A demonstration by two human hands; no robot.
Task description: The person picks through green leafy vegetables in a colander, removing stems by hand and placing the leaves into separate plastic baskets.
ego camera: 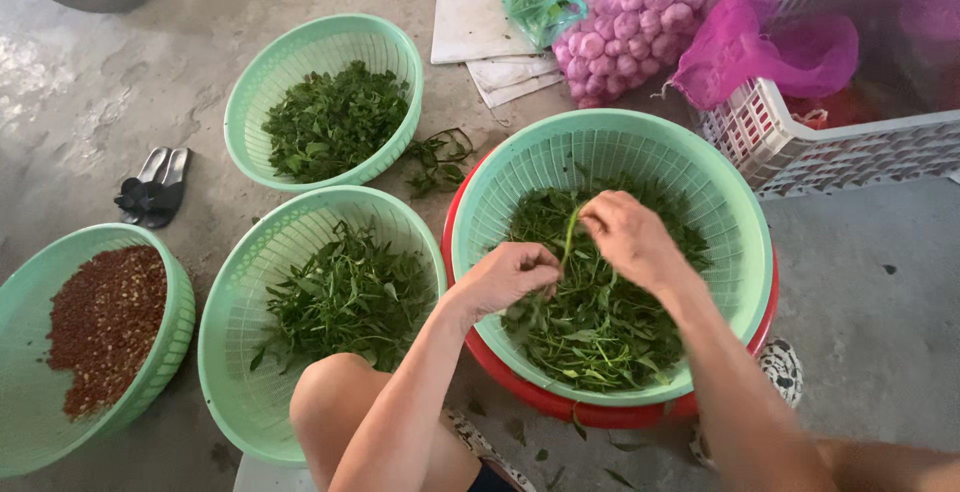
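**A:** Knee (335,392) sits lowest in frame, tucked under your left forearm. Both hands are over the big green basket (735,252) that's nested in the red tub (560,404).

**B:** What's the grip?

**A:** You're holding one green stem (570,235) between both hands. Right hand (630,237) has the fingers closed, pinching the upper end. Left hand (512,274) is curled nearly shut by the lower end; I can't tell if its fingertips really clamp the stem or only touch it.

**B:** Stem axis?

**A:** Roughly upright in frame, leaning slightly right at the top. It runs from your left fingertips up to your right ones. Right hand is higher and further from you, left is lower and nearer. The hands are close but not touching.

**B:** Where's the stem against the pile?

**A:** Just above the heap of loose greens (595,327) in that basket, near centre. The lower end looks close to the heap; contact is unclear.

**B:** Neighbours?

**A:** Basket of leafy sprigs (345,297) just beside your left arm. Basket of picked leaves (335,120) beyond it. Basket of reddish-brown bits (105,322) is far left, well apart. Left hand is nearer all three.
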